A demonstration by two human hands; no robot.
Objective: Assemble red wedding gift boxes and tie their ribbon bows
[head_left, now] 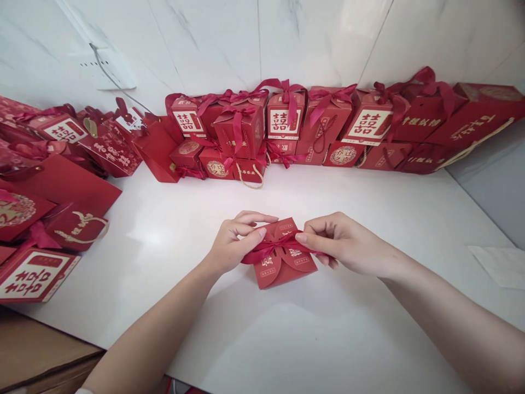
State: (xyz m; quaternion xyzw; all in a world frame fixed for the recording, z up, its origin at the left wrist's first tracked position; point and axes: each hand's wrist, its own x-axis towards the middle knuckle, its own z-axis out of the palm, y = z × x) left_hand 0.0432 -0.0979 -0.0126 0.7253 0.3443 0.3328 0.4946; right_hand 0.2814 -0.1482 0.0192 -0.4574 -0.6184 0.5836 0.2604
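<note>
A small red gift box (297, 268) with curved top flaps and pale lettering sits on the white table, turned slightly. Across its top lies a dark pink ribbon (268, 249), crossed or knotted near the middle. My left hand (235, 241) is at the box's left side, thumb and fingers closed on the ribbon's left part. On the right, my right hand (338, 241) pinches the ribbon's other part between thumb and fingers. The undersides of both hands' fingers are partly hidden.
Red boxes with ribbon bows (286, 117) stand stacked along the marbled wall. More red boxes (35, 273) crowd the table's left side. A pale sheet (498, 265) lies at the right, cardboard (41, 350) is below the left edge, and a cable hangs from a wall socket (110, 68).
</note>
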